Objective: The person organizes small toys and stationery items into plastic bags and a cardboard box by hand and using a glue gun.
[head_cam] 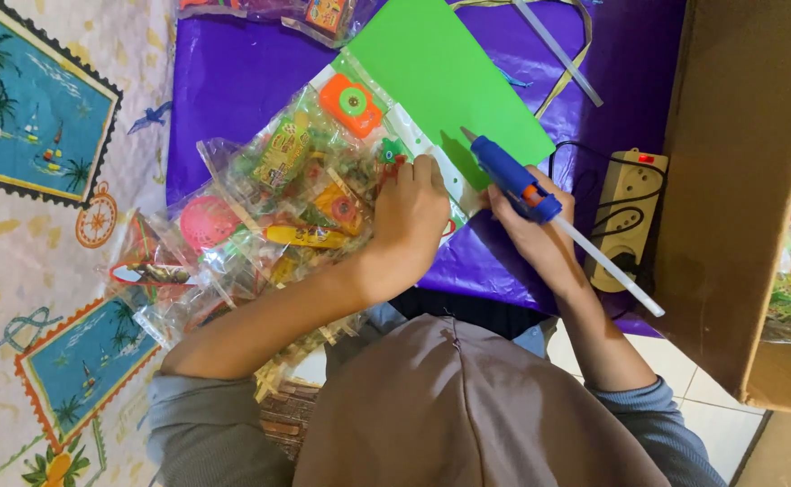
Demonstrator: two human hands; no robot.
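My right hand (530, 230) grips a blue hot glue gun (508, 173) with its nozzle touching the edge of a green card sheet (445, 77). A clear glue stick (612, 271) sticks out of the gun's back. My left hand (411, 212) presses down on clear plastic packets of small colourful toys (296, 194), right beside the strip of packets lying along the green card's edge. An orange round toy (350, 104) sits in a packet on that strip.
A purple sheet (242, 72) covers the floor under the work. A beige power strip (625, 212) with a black cable lies to the right, next to a large cardboard box (747, 180). A patterned cloth with blue pictures (26, 108) spreads on the left.
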